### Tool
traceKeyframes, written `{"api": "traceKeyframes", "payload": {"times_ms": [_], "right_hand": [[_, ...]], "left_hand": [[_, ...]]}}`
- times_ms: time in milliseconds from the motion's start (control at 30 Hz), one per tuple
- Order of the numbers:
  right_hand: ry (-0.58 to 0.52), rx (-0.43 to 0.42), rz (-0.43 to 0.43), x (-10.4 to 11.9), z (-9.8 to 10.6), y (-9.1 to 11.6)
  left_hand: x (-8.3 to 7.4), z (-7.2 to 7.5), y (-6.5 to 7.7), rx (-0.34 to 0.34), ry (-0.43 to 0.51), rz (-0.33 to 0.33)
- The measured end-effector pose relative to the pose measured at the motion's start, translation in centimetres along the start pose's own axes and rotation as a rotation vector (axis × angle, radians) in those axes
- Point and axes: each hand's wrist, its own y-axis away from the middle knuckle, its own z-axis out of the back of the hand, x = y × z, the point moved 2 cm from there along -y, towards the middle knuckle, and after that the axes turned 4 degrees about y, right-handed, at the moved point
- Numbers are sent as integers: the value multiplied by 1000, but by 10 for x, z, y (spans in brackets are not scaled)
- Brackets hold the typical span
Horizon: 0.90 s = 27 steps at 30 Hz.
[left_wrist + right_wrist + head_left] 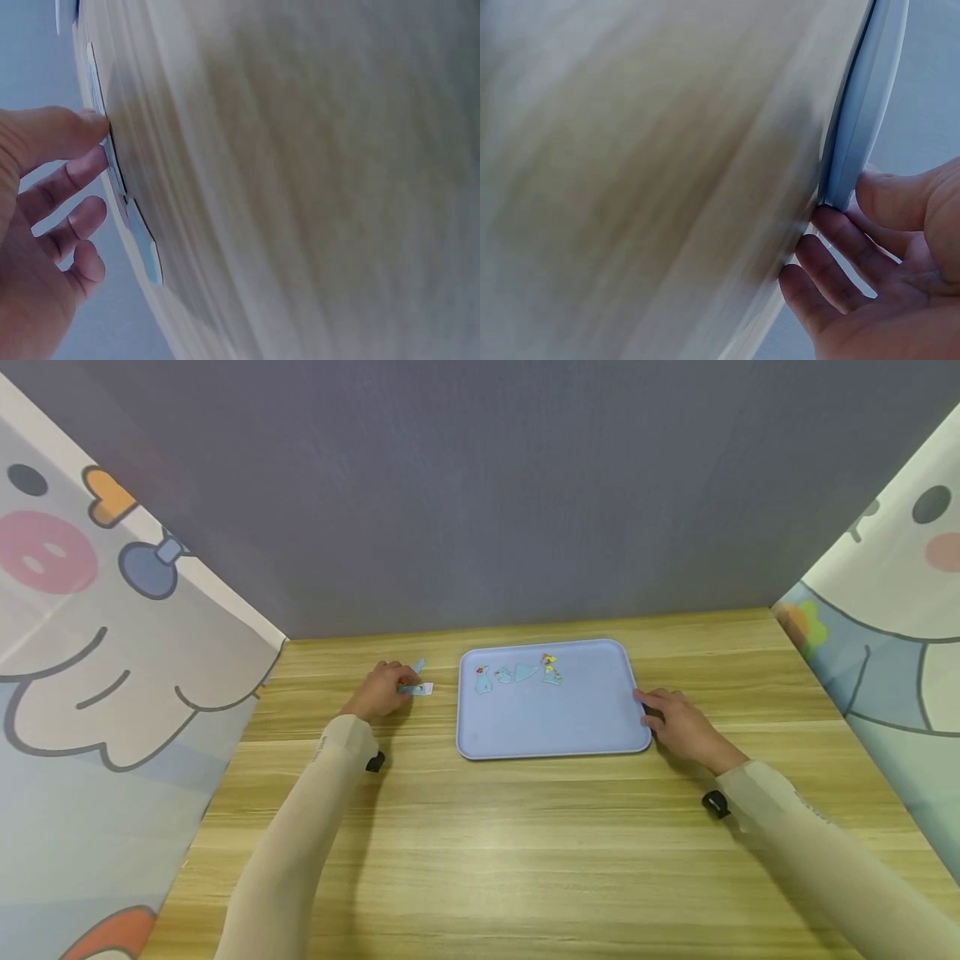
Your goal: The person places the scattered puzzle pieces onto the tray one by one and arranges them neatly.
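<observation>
A pale blue rectangular tray (551, 718) lies on the wooden table. Its right rim is gripped by my right hand (678, 724); in the right wrist view, the thumb is on the rim (861, 112) and the fingertips are at its underside. Left of the tray, my left hand (381, 691) pinches a flat light-blue puzzle piece (96, 84) between thumb and forefinger, low at the tabletop. The remaining fingers are loosely bent. A second light-blue piece (144, 244) lies by it. The hand partly hides these pieces in the head view.
Several irregular light-blue pieces (527, 672), some with red or yellow prints, lie along the tray's far half. Behind the table (450, 852) stands a grey wall (480, 502). Cartoon-printed panels (67, 693) flank both sides.
</observation>
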Motion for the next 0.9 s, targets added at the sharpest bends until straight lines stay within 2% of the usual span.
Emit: {"api": "traceKeyframes", "payload": {"times_ms": [333,433,633,767,900], "right_hand": [[2,1,-7,1,0,0],[2,-1,-8,1,0,0],[-4,-10,0,1,0,0],[-11,-11,1,1,-1,0],[-13,3,-9,0,-1,0]], "left_hand": [[-8,-6,-8,3,21,-104],[-8,-7,-7,2,35,-83],[-8,-4,-3,3,62,31],[-9,-5,-1,41,27,36],[-9,-7,-2,52,2,29]]}}
